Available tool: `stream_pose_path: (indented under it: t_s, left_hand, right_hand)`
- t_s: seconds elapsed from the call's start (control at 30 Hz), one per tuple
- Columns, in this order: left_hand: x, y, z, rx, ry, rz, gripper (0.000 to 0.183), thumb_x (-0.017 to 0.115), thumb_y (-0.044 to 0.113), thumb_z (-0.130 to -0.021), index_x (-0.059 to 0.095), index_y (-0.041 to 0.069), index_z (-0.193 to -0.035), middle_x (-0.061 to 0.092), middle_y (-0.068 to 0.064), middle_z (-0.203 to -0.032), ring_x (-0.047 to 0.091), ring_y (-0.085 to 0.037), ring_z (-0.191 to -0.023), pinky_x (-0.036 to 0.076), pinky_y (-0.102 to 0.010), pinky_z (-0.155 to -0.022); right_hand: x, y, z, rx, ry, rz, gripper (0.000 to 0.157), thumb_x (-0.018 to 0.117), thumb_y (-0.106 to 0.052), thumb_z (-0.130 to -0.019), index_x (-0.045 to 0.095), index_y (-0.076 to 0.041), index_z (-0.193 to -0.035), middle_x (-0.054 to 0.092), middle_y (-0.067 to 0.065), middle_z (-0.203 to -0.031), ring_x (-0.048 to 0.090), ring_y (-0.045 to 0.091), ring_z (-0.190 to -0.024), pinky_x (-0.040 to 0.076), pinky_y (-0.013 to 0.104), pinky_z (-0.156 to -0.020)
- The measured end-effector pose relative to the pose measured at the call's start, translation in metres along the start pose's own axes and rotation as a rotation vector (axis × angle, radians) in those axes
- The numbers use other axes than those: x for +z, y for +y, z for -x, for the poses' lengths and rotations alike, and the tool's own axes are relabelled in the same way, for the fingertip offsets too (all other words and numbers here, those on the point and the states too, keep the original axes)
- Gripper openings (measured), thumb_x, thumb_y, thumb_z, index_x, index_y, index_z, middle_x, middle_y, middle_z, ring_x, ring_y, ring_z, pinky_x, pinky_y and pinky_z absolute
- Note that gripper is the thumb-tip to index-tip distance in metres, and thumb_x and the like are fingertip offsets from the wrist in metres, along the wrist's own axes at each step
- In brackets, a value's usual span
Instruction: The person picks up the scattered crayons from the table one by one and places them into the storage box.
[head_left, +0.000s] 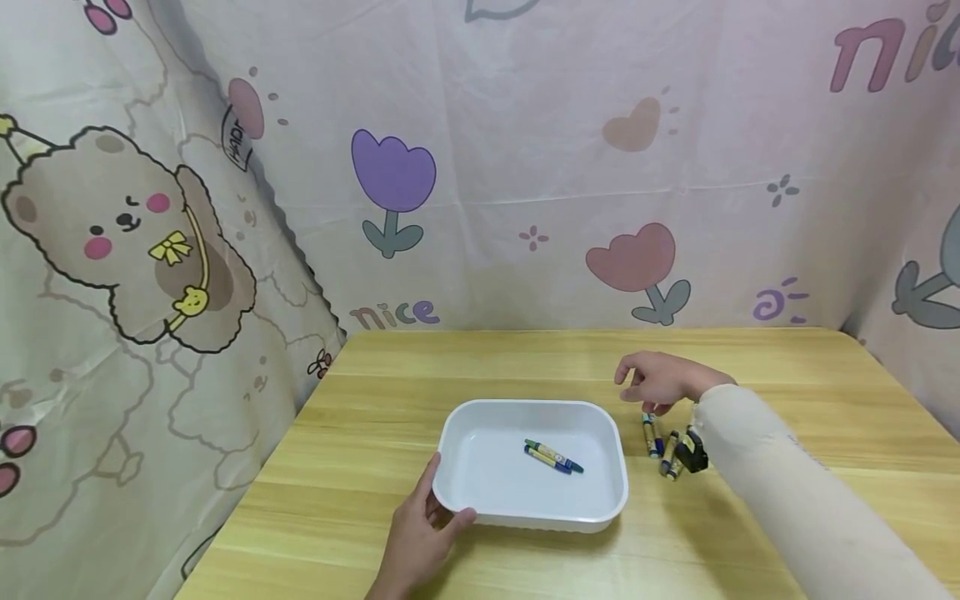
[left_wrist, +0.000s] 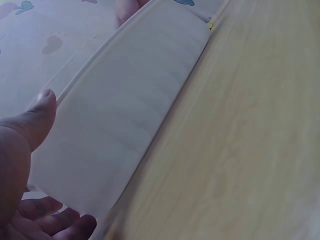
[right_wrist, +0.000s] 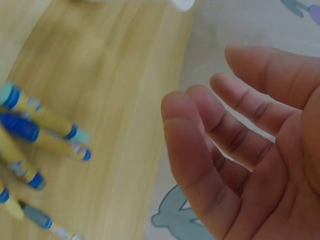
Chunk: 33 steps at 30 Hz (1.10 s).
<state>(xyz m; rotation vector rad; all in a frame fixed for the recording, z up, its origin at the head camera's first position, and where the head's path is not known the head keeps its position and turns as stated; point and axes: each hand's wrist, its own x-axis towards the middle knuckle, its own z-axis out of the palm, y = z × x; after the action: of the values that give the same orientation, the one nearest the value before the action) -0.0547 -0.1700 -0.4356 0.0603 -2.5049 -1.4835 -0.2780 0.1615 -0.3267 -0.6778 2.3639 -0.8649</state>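
A white plastic tray stands on the table, with two yellow-wrapped crayons lying side by side in it, a green crayon and a blue crayon. My left hand grips the tray's near left corner, its thumb at the rim and its fingers round the corner. Right of the tray lies a loose group of several crayons, partly hidden by the right wrist. Just above and behind them hovers my right hand, fingers loosely bent, with nothing in its grasp. In the right wrist view the crayons lie apart from the fingers.
The wooden table ends at a printed cloth hanging behind it, and another printed cloth hangs at the left. A small black device sits at the right wrist, below the pale sleeve.
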Motion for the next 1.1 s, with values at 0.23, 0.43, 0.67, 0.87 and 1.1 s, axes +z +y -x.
stream_pose_path:
  t_s: [0.23, 0.43, 0.67, 0.87, 1.1]
  left_hand:
    - [-0.001, 0.001, 0.000, 0.004, 0.001, 0.027, 0.087, 0.075, 0.026, -0.086, 0.024, -0.003, -0.151, 0.045, -0.034, -0.136, 0.057, -0.041, -0.115, 0.054, -0.033, -0.090]
    - [-0.002, 0.002, -0.001, -0.010, 0.014, 0.001, 0.087, 0.075, 0.028, -0.086, 0.025, -0.002, -0.151, 0.047, -0.034, -0.134, 0.058, -0.041, -0.114, 0.055, -0.033, -0.089]
    - [-0.001, 0.002, 0.000, -0.029, 0.014, 0.002, 0.089, 0.075, 0.031, -0.086, 0.024, -0.002, -0.151, 0.046, -0.034, -0.135, 0.057, -0.042, -0.115, 0.055, -0.033, -0.090]
    - [0.001, 0.001, 0.000, -0.020, 0.007, -0.003, 0.089, 0.075, 0.030, -0.087, 0.023, -0.003, -0.151, 0.046, -0.034, -0.135, 0.057, -0.042, -0.115, 0.055, -0.033, -0.090]
    - [0.001, 0.000, 0.000, -0.028, 0.009, 0.001, 0.088, 0.074, 0.029, -0.087, 0.024, 0.000, -0.152, 0.046, -0.033, -0.136, 0.057, -0.040, -0.116, 0.054, -0.033, -0.091]
  right_hand:
    - [-0.005, 0.023, 0.010, 0.039, 0.006, -0.008, 0.031, 0.061, -0.012, -0.095, 0.051, 0.004, -0.121, 0.054, 0.012, -0.091, 0.057, 0.023, -0.070, 0.059, 0.034, -0.059]
    - [-0.010, 0.042, 0.016, 0.087, 0.018, -0.023, 0.034, 0.059, -0.010, -0.095, 0.047, 0.007, -0.123, 0.051, 0.014, -0.092, 0.056, 0.023, -0.071, 0.060, 0.037, -0.062]
    - [-0.012, 0.063, 0.024, 0.170, 0.029, -0.066, 0.035, 0.057, -0.009, -0.096, 0.044, 0.008, -0.124, 0.051, 0.014, -0.086, 0.052, 0.019, -0.064, 0.057, 0.034, -0.059]
    - [-0.013, 0.080, 0.028, 0.217, 0.025, -0.109, 0.036, 0.055, -0.010, -0.098, 0.040, 0.008, -0.125, 0.051, 0.007, -0.073, 0.045, 0.015, -0.056, 0.048, 0.025, -0.052]
    - [-0.012, 0.094, 0.029, 0.257, 0.058, -0.111, 0.041, 0.055, -0.009, -0.097, 0.036, 0.010, -0.128, 0.049, 0.007, -0.074, 0.046, 0.015, -0.058, 0.050, 0.025, -0.053]
